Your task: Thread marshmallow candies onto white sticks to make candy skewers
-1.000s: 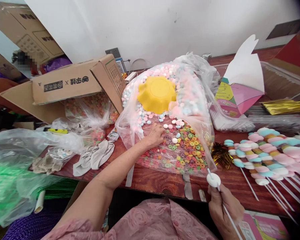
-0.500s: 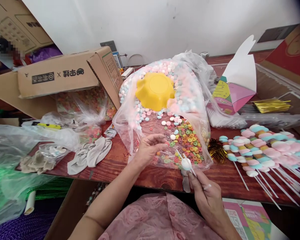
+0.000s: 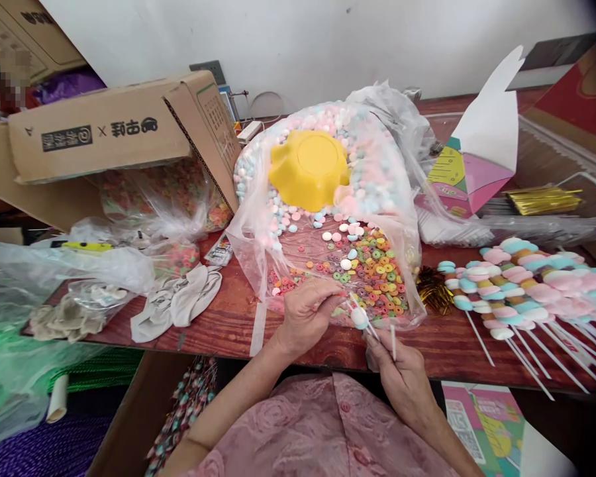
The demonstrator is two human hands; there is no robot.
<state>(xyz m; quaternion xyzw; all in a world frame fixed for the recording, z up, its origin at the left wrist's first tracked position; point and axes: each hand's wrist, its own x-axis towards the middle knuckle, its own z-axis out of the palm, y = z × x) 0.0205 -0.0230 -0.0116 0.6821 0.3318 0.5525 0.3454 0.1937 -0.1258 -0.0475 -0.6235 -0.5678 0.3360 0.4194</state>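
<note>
My right hand (image 3: 402, 368) is closed round thin white sticks, one carrying a white and pale blue marshmallow (image 3: 359, 318) near its upper end. My left hand (image 3: 308, 315) pinches a small reddish cereal ring, mostly hidden by the fingers, at the tip of that stick. Whether the ring is threaded on cannot be made out. Behind the hands, loose coloured cereal rings (image 3: 385, 275) lie on a spread clear plastic bag (image 3: 248, 232). Pink, white and blue marshmallows (image 3: 377, 165) fill the bag's far part, with an upturned yellow scalloped bowl (image 3: 310, 169) on them.
Finished-looking marshmallow skewers (image 3: 526, 285) are piled at the right, beside a gold tinsel bunch (image 3: 434, 291). An open cardboard box (image 3: 119, 132) with bagged cereal rings stands at the left. Grey cloth gloves (image 3: 179, 305) lie near the wooden table's (image 3: 302, 348) front edge.
My left hand has moved right, bringing the reddish ring to the stick's tip. My right hand has shifted slightly, and a second stick now points apart from the first. The view has shifted a little.
</note>
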